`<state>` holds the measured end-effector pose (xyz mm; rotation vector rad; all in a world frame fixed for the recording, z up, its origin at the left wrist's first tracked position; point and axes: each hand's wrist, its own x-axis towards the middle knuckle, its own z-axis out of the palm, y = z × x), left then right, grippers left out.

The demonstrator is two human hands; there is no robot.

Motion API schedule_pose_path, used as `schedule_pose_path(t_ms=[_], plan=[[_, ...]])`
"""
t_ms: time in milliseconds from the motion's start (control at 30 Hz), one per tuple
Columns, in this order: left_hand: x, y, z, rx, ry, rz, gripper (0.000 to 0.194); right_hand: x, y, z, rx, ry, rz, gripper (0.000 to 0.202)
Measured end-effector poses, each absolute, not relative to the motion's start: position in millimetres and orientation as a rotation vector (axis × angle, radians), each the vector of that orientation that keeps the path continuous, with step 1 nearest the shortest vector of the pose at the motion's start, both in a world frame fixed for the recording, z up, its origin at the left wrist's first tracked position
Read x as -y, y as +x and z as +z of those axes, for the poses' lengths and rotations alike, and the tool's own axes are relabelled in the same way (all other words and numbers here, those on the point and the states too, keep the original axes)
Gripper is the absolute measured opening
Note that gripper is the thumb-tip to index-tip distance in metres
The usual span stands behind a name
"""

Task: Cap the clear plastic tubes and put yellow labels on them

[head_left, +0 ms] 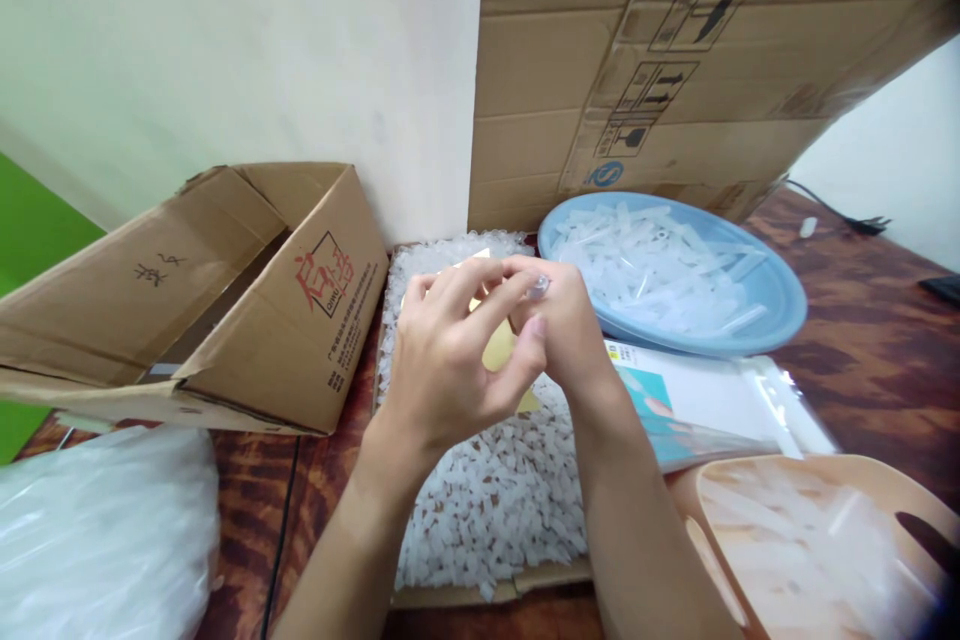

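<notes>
My left hand is curled in front of the large tray, its index fingertip at a small clear piece against my right hand. Its thumb stands a little below that piece. My right hand is bent inward and touches the left; its fingers are mostly hidden, so what they hold cannot be seen. Behind and between the hands is a yellow sheet, partly covered. Below them, many small translucent white pieces fill a shallow cardboard tray.
An open cardboard box stands left, above a clear plastic bag of white material. To the right are a blue basin of translucent strips, a flat plastic packet and an orange-beige container. A large carton stands behind.
</notes>
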<state>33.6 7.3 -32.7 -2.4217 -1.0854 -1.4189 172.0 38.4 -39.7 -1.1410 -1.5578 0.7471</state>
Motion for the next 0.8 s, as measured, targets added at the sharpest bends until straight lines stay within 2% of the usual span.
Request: schedule_pose_path(t_ms=[300,633,800], plan=[[3,49,-27,1.043,-2.406,-1.229,0.027,-40,173,-43,1.587,-1.144,0.746,0.02],[2,49,-27,1.129,-2.477,-1.276,0.026,-49,172,-58,1.578,-1.057,0.805,0.02],[-1,44,-27,1.202,-2.502,-1.277,0.023,-53,164,-71,1.52,-0.933,0.987,0.015]])
